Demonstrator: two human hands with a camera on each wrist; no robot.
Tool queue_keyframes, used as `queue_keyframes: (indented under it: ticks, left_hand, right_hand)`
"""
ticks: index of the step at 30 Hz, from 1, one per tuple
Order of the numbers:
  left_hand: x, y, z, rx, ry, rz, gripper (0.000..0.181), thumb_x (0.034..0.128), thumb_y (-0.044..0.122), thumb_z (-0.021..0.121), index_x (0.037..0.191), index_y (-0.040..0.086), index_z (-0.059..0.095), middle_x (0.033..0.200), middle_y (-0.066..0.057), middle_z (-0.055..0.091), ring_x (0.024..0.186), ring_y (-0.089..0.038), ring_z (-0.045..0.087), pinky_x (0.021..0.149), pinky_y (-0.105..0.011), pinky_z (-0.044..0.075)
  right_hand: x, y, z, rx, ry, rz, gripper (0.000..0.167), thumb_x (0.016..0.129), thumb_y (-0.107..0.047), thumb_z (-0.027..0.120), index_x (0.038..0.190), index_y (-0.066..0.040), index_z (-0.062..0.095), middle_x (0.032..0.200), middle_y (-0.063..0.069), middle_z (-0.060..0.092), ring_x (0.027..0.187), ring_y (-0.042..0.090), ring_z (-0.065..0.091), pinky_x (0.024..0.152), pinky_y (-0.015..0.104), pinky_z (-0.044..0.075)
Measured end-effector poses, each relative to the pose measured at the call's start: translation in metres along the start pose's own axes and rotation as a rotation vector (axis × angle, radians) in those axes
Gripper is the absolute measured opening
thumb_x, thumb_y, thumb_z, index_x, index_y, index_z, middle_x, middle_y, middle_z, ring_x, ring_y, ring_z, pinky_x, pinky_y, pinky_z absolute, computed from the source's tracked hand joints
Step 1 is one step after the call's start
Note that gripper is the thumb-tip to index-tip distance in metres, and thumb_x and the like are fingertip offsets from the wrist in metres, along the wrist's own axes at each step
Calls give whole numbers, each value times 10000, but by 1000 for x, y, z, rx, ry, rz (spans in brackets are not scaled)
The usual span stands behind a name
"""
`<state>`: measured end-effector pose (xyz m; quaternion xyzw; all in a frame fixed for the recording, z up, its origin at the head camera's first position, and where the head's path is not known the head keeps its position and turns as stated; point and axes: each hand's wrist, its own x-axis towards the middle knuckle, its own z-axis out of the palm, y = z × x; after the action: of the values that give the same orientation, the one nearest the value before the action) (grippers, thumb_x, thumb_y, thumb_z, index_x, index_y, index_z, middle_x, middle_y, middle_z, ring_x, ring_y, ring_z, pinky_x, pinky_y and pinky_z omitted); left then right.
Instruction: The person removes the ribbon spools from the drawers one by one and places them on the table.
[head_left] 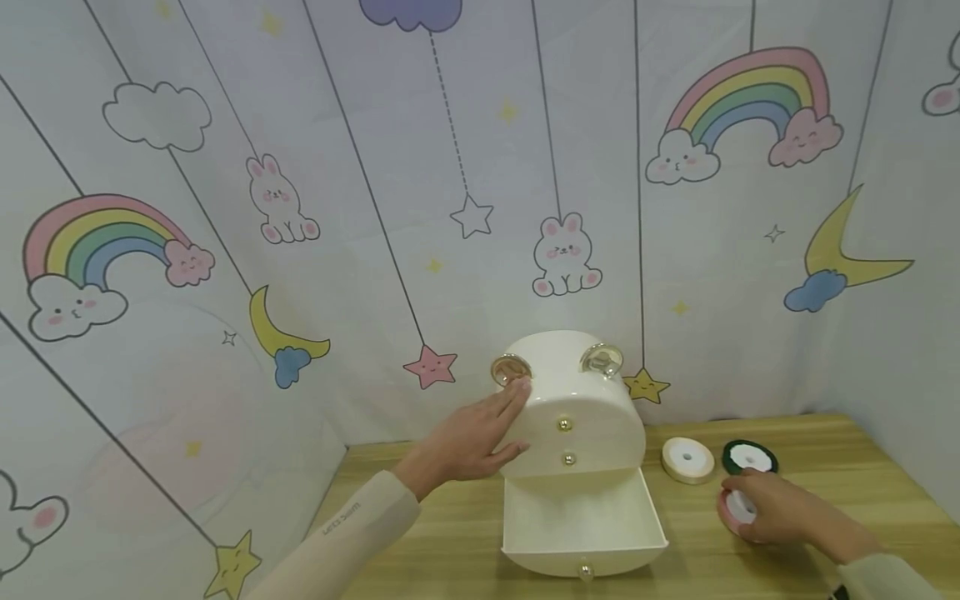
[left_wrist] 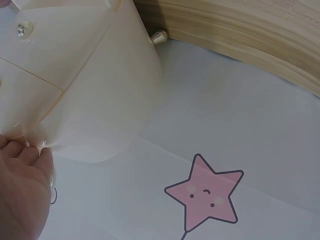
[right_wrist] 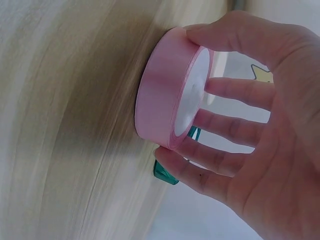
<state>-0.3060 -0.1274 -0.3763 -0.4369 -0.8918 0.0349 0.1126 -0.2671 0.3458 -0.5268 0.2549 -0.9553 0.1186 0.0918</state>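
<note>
A cream-white drawer box (head_left: pixel 566 392) with two gold ring-shaped ears stands against the back cloth. Its bottom drawer (head_left: pixel 585 512) is pulled out and looks bare inside. My left hand (head_left: pixel 476 432) rests on the box's upper left side, fingertips by the left ear (head_left: pixel 512 369); in the left wrist view that hand (left_wrist: pixel 22 185) touches the box's top edge. At the right, my right hand (head_left: pixel 776 510) grips a roll of pink ribbon (head_left: pixel 737 515) on the table. The right wrist view shows thumb and little finger spanning the pink ribbon roll (right_wrist: pixel 167 87), its white core facing the palm.
A roll of pale peach ribbon (head_left: pixel 687 461) lies right of the box. Behind the pink roll is a dark green ribbon roll (head_left: pixel 750 457). Everything stands on a wood-grain table (head_left: pixel 420 533), with a printed cloth (head_left: pixel 375 275) hanging behind and at the sides.
</note>
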Motion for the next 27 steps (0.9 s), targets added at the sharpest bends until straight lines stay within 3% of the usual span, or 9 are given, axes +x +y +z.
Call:
queue_keyframes:
  ticks: [5, 12, 19, 27]
  left_hand:
    - [-1, 0, 0, 4, -4, -4, 782, 1112, 466, 425, 1691, 46, 112, 1773, -124, 159, 1617, -280, 305, 1284, -411, 362]
    - [-3, 0, 3, 28, -23, -7, 789, 1114, 487, 402, 1694, 55, 86, 1777, -113, 130, 1620, -260, 297, 1288, -394, 353]
    - [-2, -2, 4, 30, 11, 17, 790, 1109, 466, 433, 1689, 35, 113, 1772, -136, 164, 1614, -291, 311, 1280, -408, 369]
    - [-3, -1, 3, 43, 36, 33, 780, 1112, 468, 421, 1685, 26, 132, 1767, -146, 184, 1609, -299, 323, 1280, -414, 369]
  right_hand:
    - [-2, -1, 0, -3, 12, 4, 377, 737, -270, 879, 1034, -81, 743, 974, 24, 715, 844, 188, 665, 740, 380, 573]
    - [-6, -4, 0, 3, -48, -13, 425, 725, -263, 891, 1058, -67, 714, 1006, 41, 692, 858, 158, 643, 751, 359, 563]
    - [-5, -27, 0, -114, 206, -85, 282, 746, -161, 863, 997, -94, 752, 959, -1, 688, 779, 149, 606, 691, 352, 554]
    - [5, -61, -15, -103, 197, -63, 273, 807, -213, 889, 1031, -107, 776, 1064, 44, 739, 865, 168, 681, 736, 351, 604]
